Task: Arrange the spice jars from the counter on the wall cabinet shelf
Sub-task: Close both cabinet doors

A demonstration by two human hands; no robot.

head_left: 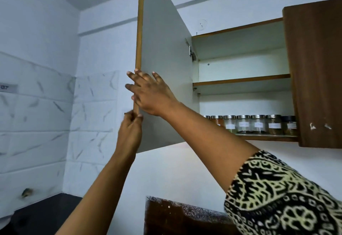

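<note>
Several glass spice jars (257,124) with metal lids and white labels stand in a row on the bottom shelf (268,137) of the wall cabinet; a dark-lidded jar (289,125) ends the row on the right. The left cabinet door (162,68) is swung wide open. My left hand (130,125) pinches the door's wooden edge low down. My right hand (149,94) lies spread on the door's white inner face, with fingertips reaching over the edge. My right forearm hides the leftmost jars.
The right cabinet door (316,71) is brown wood and stands partly open. The upper shelf (240,80) holds nothing visible. White marbled tiles (46,123) cover the left wall. A dark counter (46,214) lies below left, and a dark granite slab edge (181,214) at bottom centre.
</note>
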